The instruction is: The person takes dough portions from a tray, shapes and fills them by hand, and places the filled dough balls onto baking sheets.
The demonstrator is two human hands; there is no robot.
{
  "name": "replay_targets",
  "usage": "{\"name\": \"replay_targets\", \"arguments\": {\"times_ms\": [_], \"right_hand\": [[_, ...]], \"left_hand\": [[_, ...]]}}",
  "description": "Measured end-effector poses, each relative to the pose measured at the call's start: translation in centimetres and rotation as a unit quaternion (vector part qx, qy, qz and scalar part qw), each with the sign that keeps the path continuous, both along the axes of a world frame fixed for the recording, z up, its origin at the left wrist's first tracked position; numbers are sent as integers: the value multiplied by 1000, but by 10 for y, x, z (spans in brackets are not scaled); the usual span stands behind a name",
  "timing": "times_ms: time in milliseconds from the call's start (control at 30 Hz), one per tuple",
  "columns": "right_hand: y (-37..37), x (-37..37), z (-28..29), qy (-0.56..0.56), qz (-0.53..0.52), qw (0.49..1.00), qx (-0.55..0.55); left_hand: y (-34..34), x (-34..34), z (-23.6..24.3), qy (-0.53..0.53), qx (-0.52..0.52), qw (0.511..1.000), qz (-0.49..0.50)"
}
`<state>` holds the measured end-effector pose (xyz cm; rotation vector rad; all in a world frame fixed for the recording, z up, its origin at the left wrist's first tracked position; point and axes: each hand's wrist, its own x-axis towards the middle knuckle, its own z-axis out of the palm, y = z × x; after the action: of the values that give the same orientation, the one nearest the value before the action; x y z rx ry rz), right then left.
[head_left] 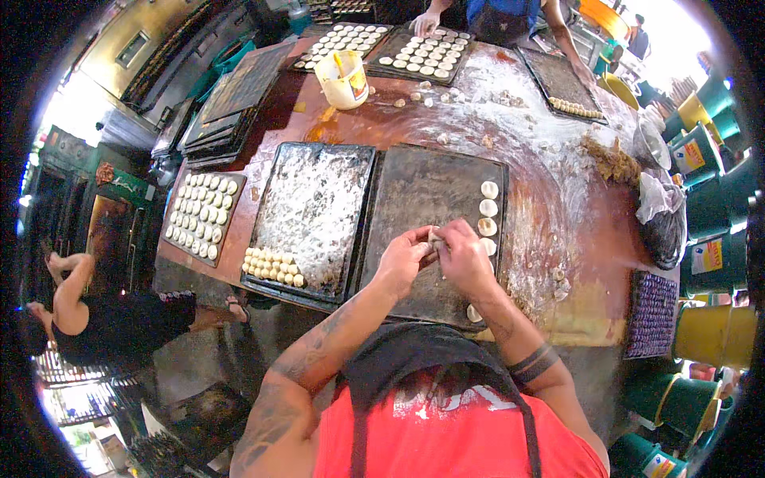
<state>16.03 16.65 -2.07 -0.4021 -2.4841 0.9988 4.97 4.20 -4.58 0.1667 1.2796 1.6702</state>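
Over a dark baking tray (406,187) my left hand (405,259) and my right hand (464,256) meet, fingertips closed together on a small piece of pale dough (434,237). The fingers hide most of that piece. Along the tray's right edge runs a column of flattened round dough pieces (488,208), partly behind my right hand. Another round piece (474,313) lies by my right forearm. Just left is a floured tray (319,199) with several rows of small dough balls (272,267) at its near left corner.
A tray of dough rounds (203,215) sits far left, near stacked trays (231,103). A white tub (343,81) stands behind. Across the floury table (558,239), a co-worker's gloved hand (425,24) is over a filled tray (422,60). Buckets (709,263) line the right; another person (103,327) is left.
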Motion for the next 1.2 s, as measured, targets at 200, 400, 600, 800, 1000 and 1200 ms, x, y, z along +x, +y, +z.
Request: {"name": "replay_targets", "arguments": {"times_ms": [200,400,600,800,1000,1200], "right_hand": [[26,12,25,-83,14,965,-247],[23,3,26,115,-46,845,-521],[14,5,55,101,-168,955,-225],[12,11,58,92,-63,993,25],[17,5,67,93,85,992,-32],[15,13,37,76,55,993,-69]], "left_hand": [[11,-3,22,32,67,997,6],[31,5,75,-64,117,991,17],[30,16,60,461,41,882,85],[25,-23,62,-143,105,984,-31],[14,-12,62,-8,76,991,-113],[16,12,22,-221,158,951,-146]]}}
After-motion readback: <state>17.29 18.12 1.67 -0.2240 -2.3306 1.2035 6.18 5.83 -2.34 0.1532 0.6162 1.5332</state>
